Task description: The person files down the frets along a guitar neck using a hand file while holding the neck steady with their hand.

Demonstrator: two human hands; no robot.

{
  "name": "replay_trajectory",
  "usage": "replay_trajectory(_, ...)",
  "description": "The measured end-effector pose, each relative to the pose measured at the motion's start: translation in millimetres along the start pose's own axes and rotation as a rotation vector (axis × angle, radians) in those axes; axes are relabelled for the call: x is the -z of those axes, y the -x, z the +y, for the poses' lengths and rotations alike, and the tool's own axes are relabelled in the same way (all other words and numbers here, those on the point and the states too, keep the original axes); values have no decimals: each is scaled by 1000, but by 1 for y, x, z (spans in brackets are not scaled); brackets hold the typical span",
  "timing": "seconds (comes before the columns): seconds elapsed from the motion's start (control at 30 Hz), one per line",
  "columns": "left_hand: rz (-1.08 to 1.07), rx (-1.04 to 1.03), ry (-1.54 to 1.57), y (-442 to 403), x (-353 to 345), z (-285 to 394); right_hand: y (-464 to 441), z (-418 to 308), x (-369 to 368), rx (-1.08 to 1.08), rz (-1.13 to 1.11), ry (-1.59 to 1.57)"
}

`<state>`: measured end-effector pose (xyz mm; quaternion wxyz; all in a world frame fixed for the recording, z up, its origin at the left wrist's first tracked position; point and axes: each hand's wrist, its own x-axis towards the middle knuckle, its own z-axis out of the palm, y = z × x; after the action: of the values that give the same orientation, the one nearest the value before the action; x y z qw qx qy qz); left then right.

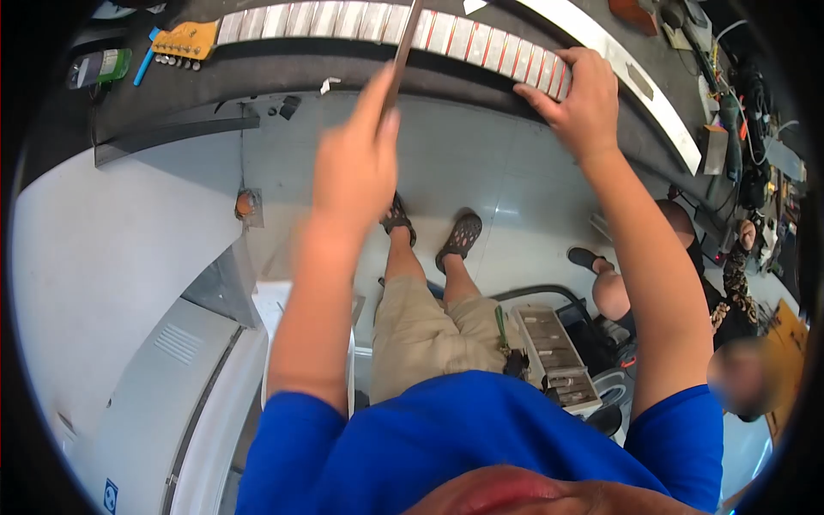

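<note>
Across the workbench lies a guitar neck, its fretboard covered in silvery strips, with red lines along the right part. The wooden headstock, fitted with tuning pegs, points left. My left hand, slightly blurred, is closed around a long, narrow file, which crosses the neck near its middle. Whether the file touches the frets cannot be told. At the neck's right end, my right hand grips the body end, thumb on the near edge and fingers over the far side.
A curved white strip lies beyond my right hand. At left are a blue stick and a green-edged container. Tools and cables crowd the right bench. Below are a parts drawer box and another person's leg.
</note>
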<state>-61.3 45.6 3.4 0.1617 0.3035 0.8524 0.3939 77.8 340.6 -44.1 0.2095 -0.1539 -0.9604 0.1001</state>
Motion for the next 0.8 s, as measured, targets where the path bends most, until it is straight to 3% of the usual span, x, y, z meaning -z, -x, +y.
replay_trajectory(0.17,52,-34,12,66,1,-15,1,-4,0,9,45,-5)
replay_trajectory(0.27,16,-7,-48,-38,-7,12,1,0,-2,12,39,-12)
replay_trajectory(0.33,-50,102,-42,-62,-5,29,6,-3,1,11,22,0)
replay_trajectory(0.47,-23,70,47,41,6,-5,2,1,1,-10,0,-11)
replay_trajectory(0.6,1,23,-40,68,7,-11,9,-5,0,-34,-12,-8)
replay_trajectory(0.73,14,-38,-106,-59,-10,17,2,1,-2,-21,8,-3)
replay_trajectory(0.8,-21,22,-108,-52,-10,17,2,-3,1,-40,-20,-1)
